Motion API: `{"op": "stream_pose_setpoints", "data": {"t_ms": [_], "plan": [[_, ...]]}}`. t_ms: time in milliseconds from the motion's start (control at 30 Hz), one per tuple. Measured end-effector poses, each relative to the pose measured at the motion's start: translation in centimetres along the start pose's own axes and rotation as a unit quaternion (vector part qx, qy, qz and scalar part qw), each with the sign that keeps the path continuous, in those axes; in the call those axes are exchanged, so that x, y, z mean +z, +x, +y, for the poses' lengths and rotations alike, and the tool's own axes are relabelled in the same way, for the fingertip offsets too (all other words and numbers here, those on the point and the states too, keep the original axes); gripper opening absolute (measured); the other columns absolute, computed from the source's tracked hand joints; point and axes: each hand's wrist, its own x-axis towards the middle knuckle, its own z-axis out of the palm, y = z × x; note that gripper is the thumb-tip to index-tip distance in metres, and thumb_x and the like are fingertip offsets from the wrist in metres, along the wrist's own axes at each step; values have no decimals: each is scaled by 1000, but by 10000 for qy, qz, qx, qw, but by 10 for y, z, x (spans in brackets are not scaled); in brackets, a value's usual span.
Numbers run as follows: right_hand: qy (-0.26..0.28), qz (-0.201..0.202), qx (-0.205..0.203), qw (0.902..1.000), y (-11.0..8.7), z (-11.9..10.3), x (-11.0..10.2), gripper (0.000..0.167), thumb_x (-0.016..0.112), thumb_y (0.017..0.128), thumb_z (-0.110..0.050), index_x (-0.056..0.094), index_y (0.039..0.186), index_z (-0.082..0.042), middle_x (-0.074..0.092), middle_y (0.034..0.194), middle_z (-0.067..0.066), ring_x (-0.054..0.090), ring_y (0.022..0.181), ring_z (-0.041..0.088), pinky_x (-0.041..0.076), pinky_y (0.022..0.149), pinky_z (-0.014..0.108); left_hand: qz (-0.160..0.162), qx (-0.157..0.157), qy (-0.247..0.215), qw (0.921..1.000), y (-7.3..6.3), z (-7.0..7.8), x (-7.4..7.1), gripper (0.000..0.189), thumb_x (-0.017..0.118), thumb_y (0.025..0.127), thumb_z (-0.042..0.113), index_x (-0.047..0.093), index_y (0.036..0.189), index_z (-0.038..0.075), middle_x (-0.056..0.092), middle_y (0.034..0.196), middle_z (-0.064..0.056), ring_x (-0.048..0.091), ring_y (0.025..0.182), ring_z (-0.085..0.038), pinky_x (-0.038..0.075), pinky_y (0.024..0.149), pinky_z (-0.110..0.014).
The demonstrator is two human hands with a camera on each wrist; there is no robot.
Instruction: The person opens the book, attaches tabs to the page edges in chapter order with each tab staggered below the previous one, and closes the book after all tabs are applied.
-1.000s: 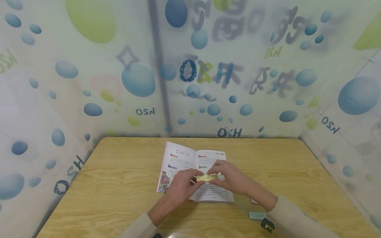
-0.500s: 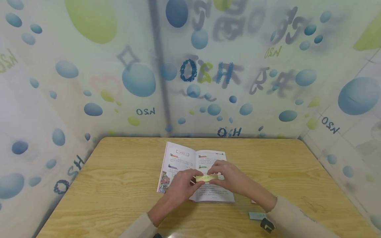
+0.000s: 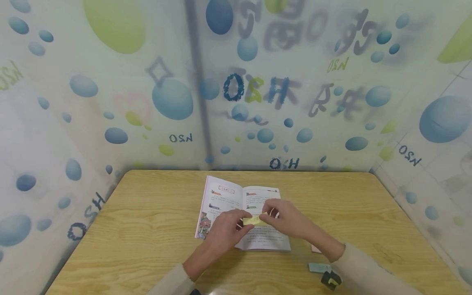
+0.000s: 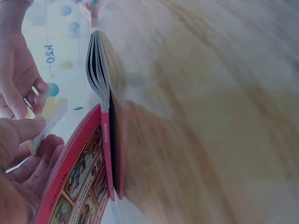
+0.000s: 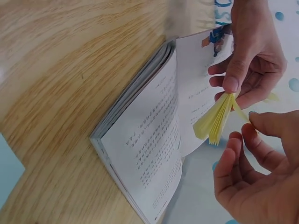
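Observation:
An open book (image 3: 265, 242) lies on the table, with printed text and small pictures on its pages. Over its right page, my left hand (image 3: 225, 227) pinches a pad of yellow sticky notes (image 3: 251, 221) by one end, between thumb and fingers. My right hand (image 3: 287, 217) is at the other end of the pad, thumb and index finger pinching one leaf. In the right wrist view the pad's leaves (image 5: 212, 123) fan out below the left thumb, and the pinched leaf bends away from them. The left wrist view shows the book's pink-red illustrated cover (image 4: 79, 177) from below.
Right of the book, near my right forearm, a light blue pad (image 3: 318, 267) lies on the wooden table (image 3: 147, 221). A pink piece (image 3: 315, 248) shows partly behind that forearm. A black device (image 3: 331, 280) is by the right sleeve. Patterned walls (image 3: 243, 135) surround the table.
My right hand has shifted slightly, its fingers drawing up on the yellow pad's right end, where a leaf now lifts. The left hand and the book stay in place.

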Motion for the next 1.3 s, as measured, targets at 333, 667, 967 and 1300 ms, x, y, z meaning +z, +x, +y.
{"op": "stream_pose_setpoints", "data": {"t_ms": [333,667,967,1300], "plan": [[493,-179,233,9984,1,-5,0,15,64,101,-13,68,86,-12,62,76,-8,57,73,12,49,68,29,-229,-119,350,9991,2,6,-2,21,80,90,15,74,108,7,74,102,-4,67,77,-5,53,66,-16],[811,-180,228,9963,0,-12,1,15,63,102,-15,69,89,-12,63,77,-7,58,74,15,49,68,30,-502,-316,284,9978,4,7,-6,22,80,89,17,75,108,7,75,100,-3,67,76,-2,53,65,-16],[1097,-148,164,9937,0,-17,0,14,64,101,-14,69,88,-11,64,78,-4,59,73,17,49,67,29,-562,-402,4,9976,7,5,-7,23,81,88,16,76,108,5,75,91,-1,65,73,-2,52,63,-17],[1293,-235,-19,9913,0,-24,-3,13,64,102,-14,69,91,-9,63,79,-4,59,75,16,50,68,29,-507,-376,-159,9979,8,7,-7,19,83,86,14,76,102,6,74,85,0,65,72,-2,53,62,-17]]}}
